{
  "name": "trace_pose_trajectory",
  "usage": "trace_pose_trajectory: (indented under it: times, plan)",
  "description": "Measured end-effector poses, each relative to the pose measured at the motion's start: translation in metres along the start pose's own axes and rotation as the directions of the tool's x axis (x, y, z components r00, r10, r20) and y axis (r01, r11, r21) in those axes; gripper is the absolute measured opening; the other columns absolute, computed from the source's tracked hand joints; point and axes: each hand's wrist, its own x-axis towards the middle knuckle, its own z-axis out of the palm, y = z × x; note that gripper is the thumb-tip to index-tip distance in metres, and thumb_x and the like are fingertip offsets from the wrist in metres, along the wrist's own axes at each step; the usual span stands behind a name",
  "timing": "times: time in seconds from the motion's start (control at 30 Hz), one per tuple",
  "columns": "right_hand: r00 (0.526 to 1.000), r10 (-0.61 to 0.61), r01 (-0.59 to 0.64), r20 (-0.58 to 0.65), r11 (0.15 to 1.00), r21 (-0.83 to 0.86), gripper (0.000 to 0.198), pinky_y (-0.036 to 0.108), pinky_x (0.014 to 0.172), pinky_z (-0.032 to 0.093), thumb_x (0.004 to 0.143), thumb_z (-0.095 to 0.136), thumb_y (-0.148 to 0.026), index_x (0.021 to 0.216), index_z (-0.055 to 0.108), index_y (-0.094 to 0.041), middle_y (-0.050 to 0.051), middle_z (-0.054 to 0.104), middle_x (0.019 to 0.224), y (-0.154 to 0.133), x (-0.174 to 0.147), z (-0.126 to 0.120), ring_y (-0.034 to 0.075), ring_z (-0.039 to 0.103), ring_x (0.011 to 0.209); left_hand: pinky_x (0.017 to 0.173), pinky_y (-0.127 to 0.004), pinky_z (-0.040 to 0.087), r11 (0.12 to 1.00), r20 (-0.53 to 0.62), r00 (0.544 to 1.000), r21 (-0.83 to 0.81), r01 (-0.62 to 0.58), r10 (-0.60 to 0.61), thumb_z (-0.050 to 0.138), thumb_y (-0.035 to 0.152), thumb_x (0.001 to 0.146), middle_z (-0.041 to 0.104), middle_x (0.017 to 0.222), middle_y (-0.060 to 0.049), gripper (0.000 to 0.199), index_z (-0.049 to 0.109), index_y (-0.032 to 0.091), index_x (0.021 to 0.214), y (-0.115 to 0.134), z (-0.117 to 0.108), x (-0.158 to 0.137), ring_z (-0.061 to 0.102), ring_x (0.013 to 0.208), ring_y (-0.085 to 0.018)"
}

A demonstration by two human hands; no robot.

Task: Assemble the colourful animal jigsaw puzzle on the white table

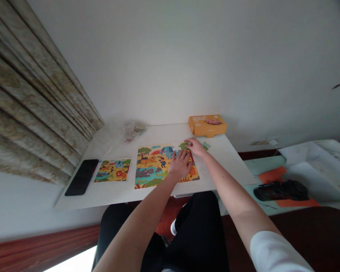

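A colourful jigsaw puzzle (pixel 150 162) with animals and trees lies flat on the white table (pixel 113 196), mostly joined up. My left hand (pixel 180 164) rests on its right half with the fingers spread, covering part of the picture. At the puzzle's upper right corner, my right hand (pixel 196 146) pinches a green puzzle piece (pixel 183 146) between thumb and fingers. Just right of that hand lie a few loose puzzle pieces (pixel 206 145), partly hidden by it. Left of the puzzle is a small reference card (pixel 113 170) showing a similar picture.
A black phone (pixel 81 177) lies at the table's left edge. Crumpled clear plastic bags (pixel 133 130) sit at the back left, by the curtain (pixel 31 87). The orange puzzle box (pixel 208 125) stands at the back right. Beyond the table, a dark bottle (pixel 282 190) lies near a white box (pixel 314 173).
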Motion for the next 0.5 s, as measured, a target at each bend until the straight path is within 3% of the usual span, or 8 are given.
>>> trace_pose_trajectory:
  times: [0.17,0.23,0.33,0.5]
  plan:
    - [0.989,-0.032,0.032,-0.141,0.999,-0.006,0.023,0.036,0.097,0.052,0.091,0.060,-0.021,0.109,0.074,-0.018,0.010,0.072,0.114,-0.002,-0.019,0.004,0.021,0.066,0.095,0.127,-0.062,0.027,1.000,-0.002,1.000,0.001,0.000,0.000,0.039,0.040,0.107,0.047,0.164,-0.011,0.050,0.052,0.022,0.152,0.000,0.000,0.000,0.039,0.154,-0.029]
    - [0.959,-0.045,0.030,-0.279,0.998,-0.059,0.024,0.039,0.103,0.049,0.095,0.055,-0.025,0.108,0.073,-0.019,0.012,0.072,0.114,0.005,-0.031,-0.002,0.025,0.065,0.107,0.127,-0.062,0.027,1.000,-0.019,1.000,-0.007,-0.002,0.001,0.040,0.039,0.107,0.049,0.163,-0.011,0.051,0.052,0.021,0.153,0.000,-0.001,-0.001,0.041,0.153,-0.030]
    - [0.901,-0.010,-0.075,-0.433,0.981,-0.179,0.028,0.046,0.110,0.043,0.095,0.057,-0.033,0.114,0.072,-0.018,0.016,0.070,0.124,0.026,-0.053,-0.018,0.031,0.058,0.122,0.126,-0.062,0.030,1.000,-0.048,0.999,-0.018,-0.007,0.006,0.041,0.038,0.107,0.052,0.161,-0.011,0.049,0.053,0.021,0.152,0.000,-0.002,-0.002,0.043,0.151,-0.029]
    - [0.924,0.068,-0.184,-0.375,0.942,-0.282,0.055,0.052,0.111,0.042,0.091,0.066,-0.046,0.139,0.062,-0.019,0.017,0.064,0.142,0.051,-0.071,-0.040,0.034,0.055,0.132,0.123,-0.056,0.036,0.999,-0.120,0.993,-0.041,-0.025,0.020,0.045,0.031,0.107,0.064,0.146,-0.011,0.037,0.065,0.020,0.136,0.000,-0.003,-0.002,0.055,0.140,-0.028]
